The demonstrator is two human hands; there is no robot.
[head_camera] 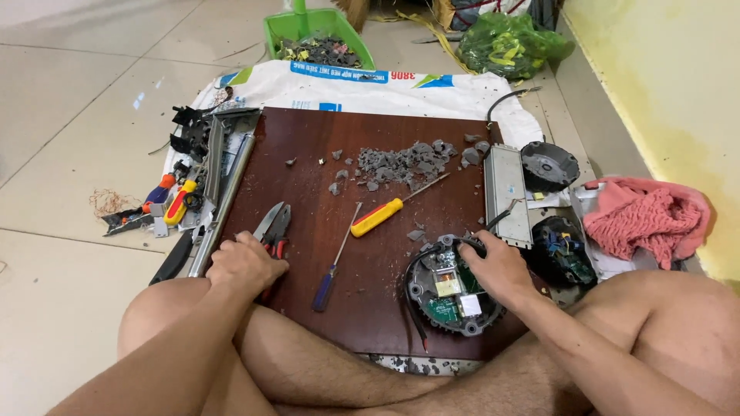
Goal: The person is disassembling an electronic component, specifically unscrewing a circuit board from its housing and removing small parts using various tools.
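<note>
Hands on pliers and a round circuit housing, lower frame.
Left hand [245,264] clamped on the pliers [273,227]; right hand [499,266] grips the round housing [447,296] on the wooden board [347,131].

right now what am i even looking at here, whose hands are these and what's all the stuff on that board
One picture, from a camera worn on a person's head, looking down. The person sits cross-legged on a tiled floor with a dark wooden board in front of them.

The left hand rests on a pair of pliers, its grip around the handles. The right hand rests on a round housing with a green circuit board inside.

Also on the board: a blue screwdriver, a yellow screwdriver and a pile of grey fragments. A grey metal box lies at the right edge, a pink cloth beyond it.
</note>
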